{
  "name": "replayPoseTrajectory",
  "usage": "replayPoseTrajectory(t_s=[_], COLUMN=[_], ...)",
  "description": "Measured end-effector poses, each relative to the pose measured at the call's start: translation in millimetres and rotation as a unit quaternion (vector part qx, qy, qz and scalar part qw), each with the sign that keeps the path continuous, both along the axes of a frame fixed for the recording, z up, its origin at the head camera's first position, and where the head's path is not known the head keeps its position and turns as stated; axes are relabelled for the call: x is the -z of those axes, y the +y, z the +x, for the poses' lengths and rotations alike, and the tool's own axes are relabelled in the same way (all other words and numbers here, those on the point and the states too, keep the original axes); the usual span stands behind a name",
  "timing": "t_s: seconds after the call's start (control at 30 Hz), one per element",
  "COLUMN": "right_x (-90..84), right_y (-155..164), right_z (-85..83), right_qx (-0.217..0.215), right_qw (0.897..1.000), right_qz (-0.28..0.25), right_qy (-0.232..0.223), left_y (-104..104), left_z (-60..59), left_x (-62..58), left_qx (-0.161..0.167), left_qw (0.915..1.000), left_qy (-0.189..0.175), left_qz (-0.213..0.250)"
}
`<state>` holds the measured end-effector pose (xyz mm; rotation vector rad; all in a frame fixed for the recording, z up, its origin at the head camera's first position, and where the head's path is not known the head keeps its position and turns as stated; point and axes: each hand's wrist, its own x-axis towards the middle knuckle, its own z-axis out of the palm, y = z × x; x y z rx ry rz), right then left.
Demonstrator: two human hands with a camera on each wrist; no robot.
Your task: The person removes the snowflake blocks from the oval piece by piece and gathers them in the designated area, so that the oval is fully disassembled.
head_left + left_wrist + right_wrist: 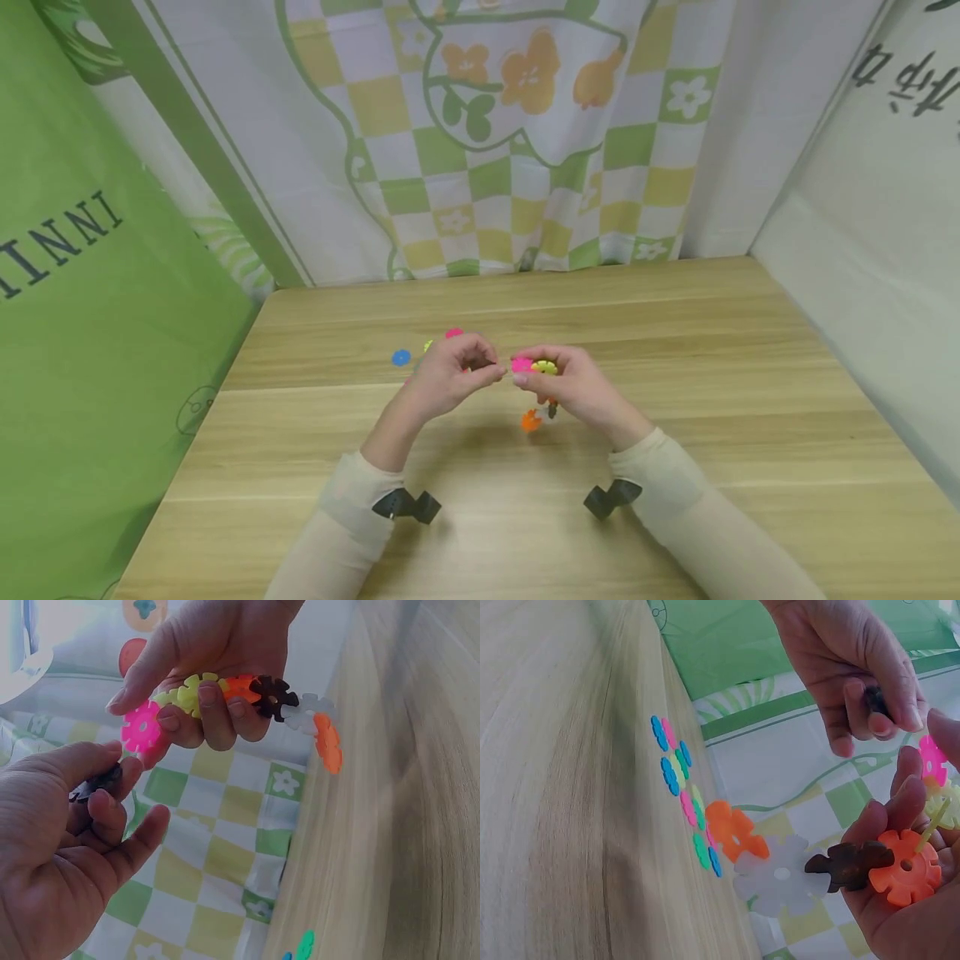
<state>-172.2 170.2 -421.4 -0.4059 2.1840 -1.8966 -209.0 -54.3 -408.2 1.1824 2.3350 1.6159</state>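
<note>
My right hand (573, 383) holds a chain of interlocked plastic snowflake discs above the table. In the left wrist view the chain runs from a pink disc (141, 727) at the thumb through yellow discs (196, 694), an orange one, a black disc (274, 697) and a clear disc (307, 714) to an orange end disc (328, 744). Facing it, my left hand (455, 372) pinches a separate black disc (101, 782) between thumb and fingers. A small gap lies between that disc and the pink one. The left fingers partly cover the black disc.
Loose discs in several colours lie on the wooden table (675, 500), among them a blue disc (401, 357) and a pink disc (454, 332) beyond my left hand. A patterned curtain (525, 183) hangs behind the table, and a green cloth (90, 375) stands at the left.
</note>
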Motion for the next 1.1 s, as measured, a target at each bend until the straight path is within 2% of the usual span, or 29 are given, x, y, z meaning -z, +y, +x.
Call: replayPoseTrajectory(t_s=[0.13,0.3,0.4,0.5,0.6,0.7,0.87,1.1], right_x=[-0.3,-1.7,-1.9,-1.9,-2.0,-3.3,-5.0,-3.8], right_y=[2,3,4,5,5,4,3,2], right_z=[0.4,0.8,1.1,1.7,2.6,2.9,2.9,4.0], right_qx=[0.006,0.005,0.005,0.005,0.001,-0.003,-0.001,0.002], right_qw=[1.000,1.000,1.000,1.000,1.000,1.000,1.000,1.000], right_qz=[0.000,0.007,0.009,0.006,0.002,0.003,0.007,0.011], right_qy=[0.001,0.001,0.001,0.001,0.001,0.002,0.003,0.000], left_y=[-1,-1,-1,0,1,0,-1,-7], left_z=[-5.0,-16.9,-25.6,-33.6,-39.2,-42.8,-45.1,-47.5], left_x=[7.4,25.3,38.9,51.3,59.2,63.0,62.6,62.0], left_qx=[-0.008,-0.031,-0.048,-0.062,-0.065,-0.068,-0.082,-0.090], left_qw=[0.9998,0.9955,0.9862,0.9719,0.9621,0.9583,0.9516,0.9523], left_qy=[-0.011,-0.045,-0.060,-0.052,-0.042,-0.051,-0.081,-0.057], left_qz=[-0.013,-0.078,-0.147,-0.221,-0.261,-0.273,-0.285,-0.286])
